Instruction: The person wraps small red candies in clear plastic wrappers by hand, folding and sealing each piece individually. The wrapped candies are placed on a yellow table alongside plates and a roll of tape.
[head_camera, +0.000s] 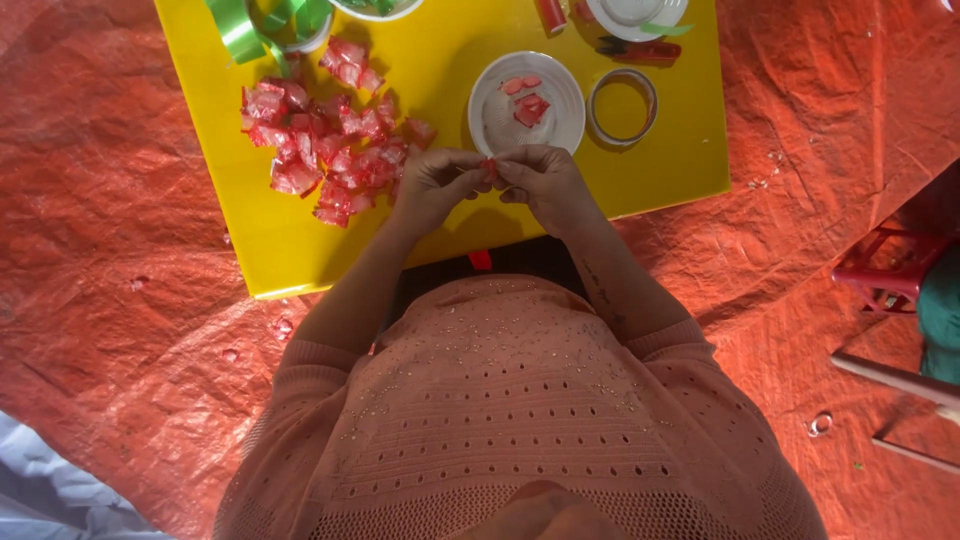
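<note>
A white bowl (527, 115) sits on the yellow table (440, 60) just beyond the hands, holding a few small red folded pieces (529, 104) near its far side, the rest of its floor bare. Beside it to the right lies a ring of clear tape (621, 106), empty in the middle. At the far edge another white dish (636, 14) is cut off by the frame, as is a third rimmed dish (378, 8) with something green in it that cannot be made out. Green ribbon (240, 25) curls at the top left, partly out of view. A loose heap of red folded pieces (325, 140) lies on the table to the left of the hands. The left hand (432, 185) and right hand (545, 183) meet fingertip to fingertip above the near table edge, both pinching one tiny red piece (490, 168), mostly hidden by the fingers so its shape is unclear
</note>
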